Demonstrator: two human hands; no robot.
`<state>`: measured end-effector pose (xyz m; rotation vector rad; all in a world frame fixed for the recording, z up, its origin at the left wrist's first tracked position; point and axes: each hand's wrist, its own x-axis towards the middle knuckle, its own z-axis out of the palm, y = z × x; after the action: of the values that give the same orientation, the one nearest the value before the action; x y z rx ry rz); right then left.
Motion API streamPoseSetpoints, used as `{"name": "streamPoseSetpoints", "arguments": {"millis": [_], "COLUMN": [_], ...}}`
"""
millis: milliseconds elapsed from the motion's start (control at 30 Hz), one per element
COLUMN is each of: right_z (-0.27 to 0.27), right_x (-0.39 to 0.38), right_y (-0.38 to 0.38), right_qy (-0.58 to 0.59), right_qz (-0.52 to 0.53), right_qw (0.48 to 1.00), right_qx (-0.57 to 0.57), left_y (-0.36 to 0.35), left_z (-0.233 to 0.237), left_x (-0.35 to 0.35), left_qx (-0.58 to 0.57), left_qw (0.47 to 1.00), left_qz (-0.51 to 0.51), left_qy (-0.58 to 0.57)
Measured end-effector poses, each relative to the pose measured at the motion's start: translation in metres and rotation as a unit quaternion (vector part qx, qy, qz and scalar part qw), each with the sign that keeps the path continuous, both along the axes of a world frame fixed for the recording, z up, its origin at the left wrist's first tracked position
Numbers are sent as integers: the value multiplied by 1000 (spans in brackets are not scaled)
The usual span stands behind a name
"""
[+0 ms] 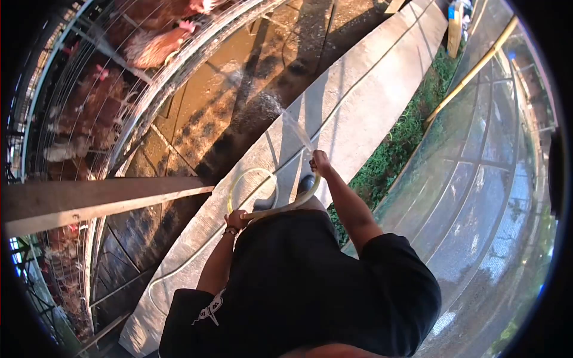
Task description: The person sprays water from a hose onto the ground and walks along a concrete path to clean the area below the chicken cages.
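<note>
A pale yellowish hose runs between my two hands and sags in front of my waist. My right hand is closed around the hose near its open end, and water sprays from there up and to the left. Lower on the left, my left hand, with a bracelet at the wrist, grips the hose farther back. From that hand the hose loops over the concrete walkway and trails along it. The spray lands on the wet, dark-spotted ground beside the walkway.
Wire cages with brown chickens line the left. A wooden beam juts toward the walkway's left edge. Grass borders the right side, beside mesh netting and a bamboo pole. Dark boots stand on the concrete.
</note>
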<state>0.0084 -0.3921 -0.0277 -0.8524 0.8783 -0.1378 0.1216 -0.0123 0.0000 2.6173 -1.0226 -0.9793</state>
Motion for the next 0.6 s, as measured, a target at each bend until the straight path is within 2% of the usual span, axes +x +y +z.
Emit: {"name": "streamPoseSetpoints", "arguments": {"millis": [33,67,133,200,233,333,467,600], "right_z": [6,-11,20,25,62,70,66,83], "right_x": [11,13,24,27,28,28,42,51], "right_y": [-15,-35,-44,-53,-53,-66,-91,-108], "right_qy": [46,-8,-44,-122,-108,-80,-1,77], "right_qz": [-47,-32,-143,-137,-164,-141,-142,-105], "right_qw": [994,977,968,970,962,984,988,985], "right_qx": [91,212,204,158,188,80,-67,-111], "left_y": [3,5,-7,-35,-42,-72,-97,-112], "left_z": [-13,-25,-33,-12,-14,4,20,30], "left_x": [-2,-5,-10,-9,-8,-6,-8,-2], "left_qx": [-52,-103,-116,-84,-109,-118,-67,-85], "left_qw": [998,993,986,983,980,974,988,985], "left_qz": [24,48,121,160,165,186,140,142], "left_qy": [0,2,4,9,0,47,24,58]}}
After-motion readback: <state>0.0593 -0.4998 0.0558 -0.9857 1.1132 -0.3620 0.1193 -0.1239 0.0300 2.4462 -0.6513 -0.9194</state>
